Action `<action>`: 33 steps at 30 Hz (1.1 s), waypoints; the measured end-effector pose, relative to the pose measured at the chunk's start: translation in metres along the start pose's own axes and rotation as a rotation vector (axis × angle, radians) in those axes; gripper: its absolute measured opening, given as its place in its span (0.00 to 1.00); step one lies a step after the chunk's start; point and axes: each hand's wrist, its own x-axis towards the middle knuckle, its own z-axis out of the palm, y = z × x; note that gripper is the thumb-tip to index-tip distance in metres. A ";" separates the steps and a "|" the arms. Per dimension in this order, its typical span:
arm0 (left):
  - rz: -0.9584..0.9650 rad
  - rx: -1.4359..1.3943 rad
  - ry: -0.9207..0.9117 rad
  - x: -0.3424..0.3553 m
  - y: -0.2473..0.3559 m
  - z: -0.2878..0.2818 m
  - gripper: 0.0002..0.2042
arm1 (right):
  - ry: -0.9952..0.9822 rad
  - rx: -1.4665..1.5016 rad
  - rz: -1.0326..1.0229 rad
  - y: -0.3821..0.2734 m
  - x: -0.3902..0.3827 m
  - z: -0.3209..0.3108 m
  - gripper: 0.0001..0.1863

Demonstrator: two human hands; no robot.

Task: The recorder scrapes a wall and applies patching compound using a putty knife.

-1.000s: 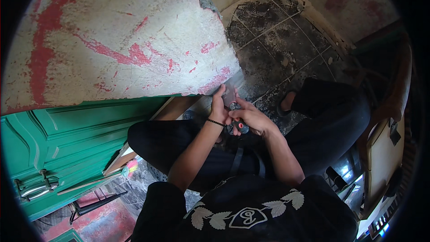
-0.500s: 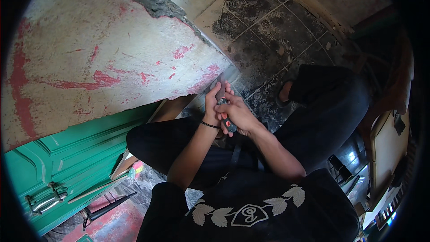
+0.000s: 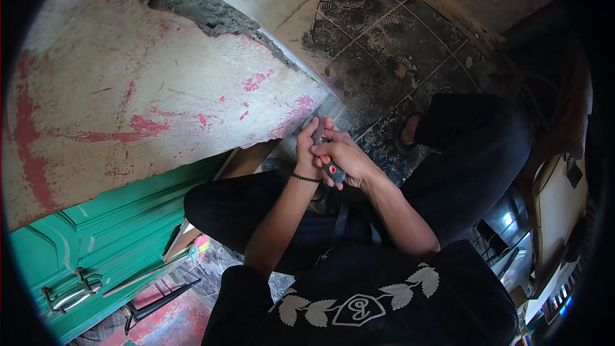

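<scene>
Both hands are together on a hand tool with a black handle with red-orange spots (image 3: 332, 170) and a short flat, dull grey-brown blade; its exact kind is hard to make out. My left hand (image 3: 307, 148), with a dark beaded band at the wrist, closes round the blade end. Wrapped over the upper handle is my right hand (image 3: 351, 159), its thumb lying across the tool. The blade points away from me, towards the lower corner of a worn whitish wall (image 3: 192, 83) with red paint patches. Fingers hide part of the blade.
Rough grey mortar (image 3: 192, 9) runs along the wall's edge. Dark, dusty floor tiles (image 3: 397, 45) lie ahead. At the left are a green panelled door (image 3: 122, 218) and its metal handle (image 3: 73, 295). Wooden furniture (image 3: 557, 198) stands at the right.
My hands and the tool have shifted slightly right and down in the picture, and the handle is tilted a little more. The grip stays the same. The view has moved slightly.
</scene>
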 end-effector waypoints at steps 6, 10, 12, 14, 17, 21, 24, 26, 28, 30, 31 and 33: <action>-0.159 -0.117 -0.068 0.018 -0.011 -0.021 0.15 | 0.112 -0.048 0.013 0.014 0.017 -0.014 0.11; 0.036 -0.045 0.051 0.008 -0.007 -0.006 0.13 | 0.018 -0.170 -0.019 0.000 0.003 -0.006 0.10; -0.022 -0.007 0.052 0.021 -0.011 -0.006 0.13 | 0.075 -0.113 -0.009 0.008 0.018 -0.014 0.08; -0.102 0.018 0.013 0.031 -0.012 -0.008 0.13 | 0.132 -0.113 -0.009 0.009 0.030 -0.020 0.06; -0.034 0.042 0.012 0.015 -0.011 -0.016 0.14 | 0.070 -0.101 -0.012 0.010 0.013 -0.013 0.08; 0.022 0.050 0.003 0.015 -0.007 -0.012 0.14 | 0.082 -0.203 -0.035 0.005 0.010 -0.010 0.09; -0.061 0.054 0.081 0.034 -0.013 -0.015 0.14 | 0.125 -0.087 -0.014 0.010 0.027 -0.018 0.07; -0.054 0.038 0.051 0.033 -0.018 -0.021 0.14 | 0.138 -0.118 -0.010 0.012 0.021 -0.020 0.07; -0.010 0.041 -0.019 0.016 -0.010 -0.012 0.14 | 0.085 -0.160 -0.025 0.003 0.010 -0.016 0.09; 0.033 0.069 0.003 -0.010 -0.003 0.009 0.14 | 0.057 -0.196 -0.076 -0.004 -0.001 -0.012 0.09; 0.071 0.090 0.021 -0.014 -0.003 0.015 0.13 | 0.038 -0.239 -0.123 -0.006 -0.003 -0.013 0.09; 0.104 0.152 -0.006 0.003 -0.006 0.001 0.13 | 0.044 -0.331 -0.180 0.006 0.012 -0.021 0.08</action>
